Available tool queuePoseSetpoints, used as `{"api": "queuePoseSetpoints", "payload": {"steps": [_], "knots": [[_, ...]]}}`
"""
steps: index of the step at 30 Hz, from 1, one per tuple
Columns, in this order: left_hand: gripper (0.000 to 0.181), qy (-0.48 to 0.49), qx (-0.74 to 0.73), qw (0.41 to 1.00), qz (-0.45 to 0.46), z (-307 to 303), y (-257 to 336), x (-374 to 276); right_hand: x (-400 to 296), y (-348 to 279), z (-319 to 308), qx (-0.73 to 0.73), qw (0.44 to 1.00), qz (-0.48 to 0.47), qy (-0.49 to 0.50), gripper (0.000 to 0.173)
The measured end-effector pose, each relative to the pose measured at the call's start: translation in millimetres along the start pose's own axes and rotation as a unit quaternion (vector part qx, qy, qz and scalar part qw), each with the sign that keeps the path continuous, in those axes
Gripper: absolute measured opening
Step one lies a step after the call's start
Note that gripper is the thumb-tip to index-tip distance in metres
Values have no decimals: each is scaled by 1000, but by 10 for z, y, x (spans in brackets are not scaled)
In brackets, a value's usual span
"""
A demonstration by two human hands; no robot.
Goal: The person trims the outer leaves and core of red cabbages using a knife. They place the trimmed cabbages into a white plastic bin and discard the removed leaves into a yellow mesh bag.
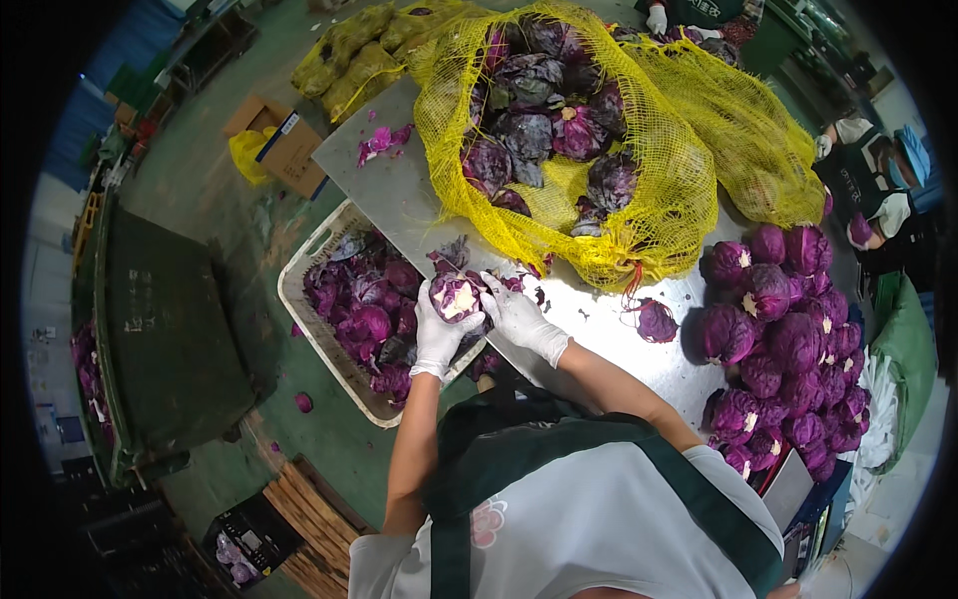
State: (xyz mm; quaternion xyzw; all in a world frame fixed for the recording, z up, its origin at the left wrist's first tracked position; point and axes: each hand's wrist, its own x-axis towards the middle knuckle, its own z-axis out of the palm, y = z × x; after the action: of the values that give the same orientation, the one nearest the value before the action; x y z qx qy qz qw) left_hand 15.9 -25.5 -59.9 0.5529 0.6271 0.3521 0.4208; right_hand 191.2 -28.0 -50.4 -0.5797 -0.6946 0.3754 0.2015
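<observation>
A red cabbage (456, 296) with its pale cut stem end upward is held over the edge of the metal table (599, 322). My left hand (441, 329), in a white glove, grips it from the left and below. My right hand (520, 318), gloved too, has its fingers at the cabbage's right side; whether it grips is hard to tell. Below them, a white plastic crate (329, 378) holds loose purple leaves. Beyond my hands lies an open yellow mesh sack (673, 172) of untrimmed red cabbages. Cabbages with pale stem ends are piled (793, 344) on the right.
A large green bin (176, 329) stands at the left, a cardboard box (296, 157) on the floor behind the crate. More mesh sacks (359, 67) lie at the back. Co-workers stand at the right (861, 176) and top right (703, 11). Wooden pallets (310, 517) are at lower left.
</observation>
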Motion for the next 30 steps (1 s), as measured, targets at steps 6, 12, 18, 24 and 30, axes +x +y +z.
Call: {"api": "queuePoseSetpoints", "payload": {"steps": [6, 12, 18, 24, 30], "knots": [[106, -19, -89, 995, -28, 46, -355, 79, 121, 31, 171, -74, 994, 56, 52, 44], [98, -22, -259, 962, -84, -9, -209, 86, 456, 199, 325, -88, 991, 57, 86, 45], [109, -64, -233, 970, 3, -25, -470, -101, 434, 534, 156, -66, 990, 110, 55, 50], [117, -92, -212, 973, -9, -313, -648, -146, 22, 681, -491, -184, 975, 117, 28, 60], [119, -103, -200, 974, 27, -315, -371, -136, -208, 90, -477, -131, 991, -26, 27, 64]]}}
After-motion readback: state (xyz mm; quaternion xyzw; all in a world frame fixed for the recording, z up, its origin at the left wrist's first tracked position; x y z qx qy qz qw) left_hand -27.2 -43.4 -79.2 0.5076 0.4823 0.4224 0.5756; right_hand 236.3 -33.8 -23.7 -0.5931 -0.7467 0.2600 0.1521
